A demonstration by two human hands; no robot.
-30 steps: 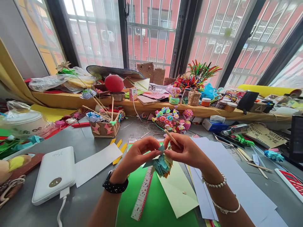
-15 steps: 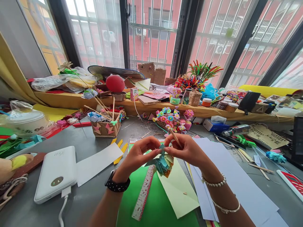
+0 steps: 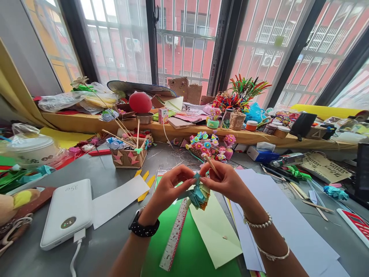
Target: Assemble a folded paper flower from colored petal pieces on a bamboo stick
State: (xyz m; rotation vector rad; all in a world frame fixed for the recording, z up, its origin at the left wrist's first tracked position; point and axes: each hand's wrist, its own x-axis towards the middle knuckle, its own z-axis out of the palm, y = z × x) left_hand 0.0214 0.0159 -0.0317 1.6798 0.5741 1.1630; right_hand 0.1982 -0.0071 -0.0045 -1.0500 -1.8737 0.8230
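Observation:
Between my two hands hangs a folded-paper piece (image 3: pixel 197 196) with layered blue, pale yellow and orange points. My left hand (image 3: pixel 176 181) pinches its blue tip from the left side. From the right, my right hand (image 3: pixel 220 177) pinches the same tip between thumb and forefinger, and a thin wooden stick (image 3: pixel 211 166) is also tucked in its fingers. Below the piece lie a patterned ruler (image 3: pixel 175 234) and a pale green paper sheet (image 3: pixel 216 234), both on a green mat (image 3: pixel 155 246).
White paper sheets (image 3: pixel 276 219) lie to the right, near loose wooden sticks (image 3: pixel 314 204). To the left are a white power bank (image 3: pixel 67 213) with a cable and a white paper strip (image 3: pixel 119 202). A cardboard box (image 3: pixel 129 158) and crocheted flowers (image 3: pixel 207 144) stand behind.
Both hands keep their pinch on the paper piece, which has risen and turned very slightly. Nothing else has visibly moved apart from a small shift of the view.

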